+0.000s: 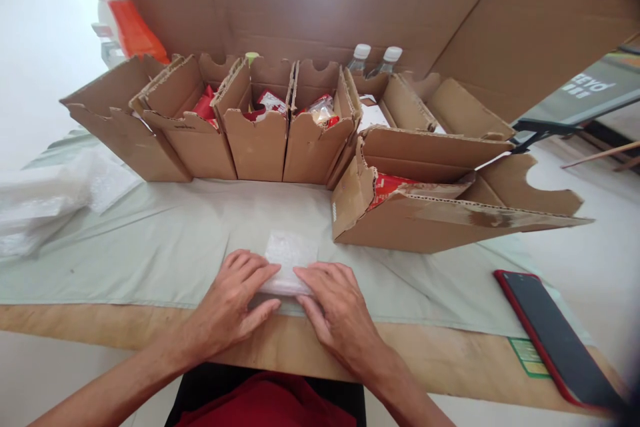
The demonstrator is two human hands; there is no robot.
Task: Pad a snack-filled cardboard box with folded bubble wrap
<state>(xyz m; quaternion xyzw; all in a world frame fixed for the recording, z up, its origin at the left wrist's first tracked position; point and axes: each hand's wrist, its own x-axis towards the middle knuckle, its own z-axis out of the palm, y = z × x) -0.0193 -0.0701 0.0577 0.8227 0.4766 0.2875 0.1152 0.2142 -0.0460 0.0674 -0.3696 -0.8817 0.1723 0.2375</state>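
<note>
Both hands, left hand and right hand, press flat with fingers spread on a small bubble-wrap packet lying centred between them, extending away toward the cardboard boxes.

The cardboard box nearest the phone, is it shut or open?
Open. The cardboard box has its top flaps raised and spread, and a red packet shows inside. Neither hand touches it.
</note>
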